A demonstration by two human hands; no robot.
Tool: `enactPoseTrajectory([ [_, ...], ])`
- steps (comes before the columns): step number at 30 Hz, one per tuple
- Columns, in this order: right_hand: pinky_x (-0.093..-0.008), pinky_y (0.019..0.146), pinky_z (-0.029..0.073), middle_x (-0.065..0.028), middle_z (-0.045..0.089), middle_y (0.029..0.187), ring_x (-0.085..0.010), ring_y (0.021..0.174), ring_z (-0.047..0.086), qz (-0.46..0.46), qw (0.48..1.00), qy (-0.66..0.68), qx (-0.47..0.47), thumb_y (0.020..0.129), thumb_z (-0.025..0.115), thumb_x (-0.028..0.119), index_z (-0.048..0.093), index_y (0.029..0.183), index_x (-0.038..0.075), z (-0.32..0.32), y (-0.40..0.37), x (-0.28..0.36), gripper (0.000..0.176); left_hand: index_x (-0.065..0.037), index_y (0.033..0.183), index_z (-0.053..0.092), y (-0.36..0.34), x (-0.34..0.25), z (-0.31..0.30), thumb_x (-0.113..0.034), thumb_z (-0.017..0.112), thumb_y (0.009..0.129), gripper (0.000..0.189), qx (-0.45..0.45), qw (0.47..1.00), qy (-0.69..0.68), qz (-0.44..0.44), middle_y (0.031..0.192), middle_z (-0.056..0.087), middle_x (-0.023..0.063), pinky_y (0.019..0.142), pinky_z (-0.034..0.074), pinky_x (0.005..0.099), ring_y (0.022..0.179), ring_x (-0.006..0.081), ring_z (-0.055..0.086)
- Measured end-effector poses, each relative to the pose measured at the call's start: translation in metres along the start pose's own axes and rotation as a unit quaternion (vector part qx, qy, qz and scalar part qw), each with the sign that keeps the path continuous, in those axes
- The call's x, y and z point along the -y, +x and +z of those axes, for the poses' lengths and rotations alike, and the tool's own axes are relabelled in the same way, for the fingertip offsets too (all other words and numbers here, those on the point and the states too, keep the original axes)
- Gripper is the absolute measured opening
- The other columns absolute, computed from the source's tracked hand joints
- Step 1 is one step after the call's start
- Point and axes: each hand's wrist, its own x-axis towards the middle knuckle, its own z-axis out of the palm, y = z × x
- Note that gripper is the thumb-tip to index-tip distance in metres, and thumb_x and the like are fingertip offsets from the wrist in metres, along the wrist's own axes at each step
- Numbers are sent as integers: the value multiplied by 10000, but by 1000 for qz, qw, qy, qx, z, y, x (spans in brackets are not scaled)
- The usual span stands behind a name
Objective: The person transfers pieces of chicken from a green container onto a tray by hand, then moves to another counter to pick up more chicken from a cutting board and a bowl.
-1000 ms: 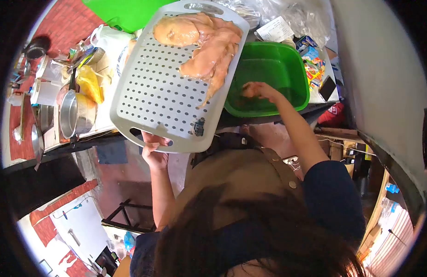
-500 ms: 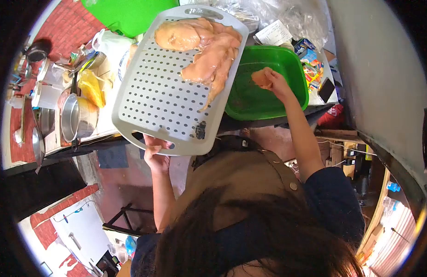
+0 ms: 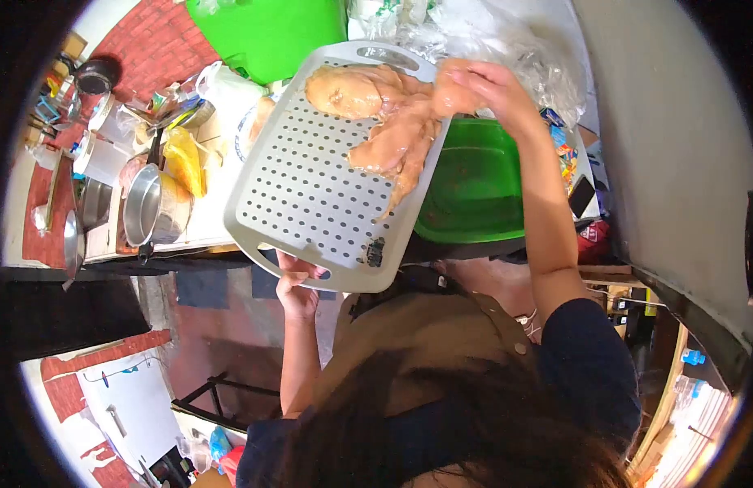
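Observation:
My left hand (image 3: 299, 286) is closed round the near handle of a grey tray (image 3: 299, 191) dotted with dark spots, which is tilted above the counter's edge. Several pieces of raw chicken (image 3: 392, 122) lie at the tray's far and right side, one strip trailing down. At the tray's upper right edge my right hand (image 3: 498, 91) pinches another chicken piece (image 3: 453, 88), which overlaps the meat on the tray in this view. Below that hand sits a green basin (image 3: 478, 191), wet inside and partly covered by the tray and my forearm.
A steel pot (image 3: 144, 207) and a yellow bag (image 3: 183, 159) stand on the counter at left. Behind the tray are a bright green container (image 3: 266, 37) and clear plastic bags (image 3: 515, 49). A phone (image 3: 581, 197) lies right of the basin.
My right hand has risen out of the green basin with the chicken piece, up to the tray's far right edge. The tray appears slightly lower and further right in view.

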Motion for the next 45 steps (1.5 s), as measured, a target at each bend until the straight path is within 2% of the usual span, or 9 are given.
enactPoseTrajectory([
  [7, -246, 712, 460, -13, 618, 878, -87, 814, 558, 89, 978, -42, 185, 794, 650, 193, 610, 983, 19, 48, 48, -20, 260, -142, 1344, 296, 1, 2, -1, -82, 499, 550, 822, 9, 1000, 4, -1, 1202, 427, 101, 657, 485, 295, 1003, 227, 483],
  [10, -236, 719, 459, -30, 637, 924, -112, 835, 581, 2, 966, -243, 90, 786, 641, 166, 621, 920, 7, 40, 54, -64, 209, -140, 1350, 282, -1, 2, -1, -80, 499, 549, 832, 5, 1000, 0, 5, 1219, 414, 107, 657, 484, 291, 1020, 231, 482],
  [14, -221, 619, 433, -26, 621, 921, -100, 799, 574, -47, 996, -63, -30, 817, 594, 181, 596, 1006, 89, 12, 34, -78, 211, -130, 1351, 271, 0, 2, 2, -76, 496, 549, 835, 6, 1000, -7, 12, 1230, 403, 115, 651, 481, 282, 1006, 234, 490],
  [21, -313, 650, 447, -18, 628, 906, -139, 781, 562, 199, 926, 191, -256, 811, 558, 285, 592, 951, 83, -49, -37, -203, 248, -121, 1335, 281, 0, 1, 8, -72, 490, 541, 823, -5, 1000, 6, 16, 1193, 418, 113, 626, 470, 276, 932, 232, 505],
  [25, -396, 792, 419, -93, 555, 1123, -238, 1014, 505, 438, 790, 320, -285, 787, 571, 285, 558, 1071, 67, -37, -96, -278, 358, -141, 1344, 261, 2, 4, -4, -53, 465, 519, 854, 5, 1000, -15, 10, 1210, 412, 107, 610, 452, 282, 937, 234, 485],
  [28, -398, 871, 383, -113, 474, 1250, -263, 1117, 442, 514, 843, -102, -123, 807, 538, 328, 474, 1216, 66, -22, -110, -293, 490, -154, 1354, 246, 2, 2, -5, -37, 442, 507, 877, 7, 1000, -18, -1, 1241, 396, 105, 607, 438, 275, 957, 233, 467],
  [31, -368, 914, 355, -115, 461, 1275, -266, 1138, 433, 440, 859, 136, -222, 841, 478, 402, 387, 1301, 65, -3, -98, -250, 578, -142, 1352, 246, 1, 0, 5, -52, 449, 514, 867, -17, 1000, 0, 7, 1228, 406, 102, 626, 441, 273, 960, 230, 473],
  [33, -352, 915, 348, -101, 488, 1245, -236, 1095, 466, 269, 897, 337, -98, 873, 417, 443, 414, 1272, 49, 7, -84, -219, 561, -112, 1337, 267, 1, 1, 6, -84, 469, 520, 842, -19, 1000, 17, 10, 1212, 414, 98, 628, 427, 274, 963, 229, 476],
  [45, -338, 908, 405, -96, 582, 1077, -196, 981, 548, 142, 909, 345, -186, 903, 421, 234, 526, 1071, -1, 64, -54, -149, 307, -189, 1373, 95, 13, -16, -6, -87, 523, 478, 997, 46, 997, 18, -61, 1277, 352, 131, 850, 456, 464, 1147, 337, 419],
])
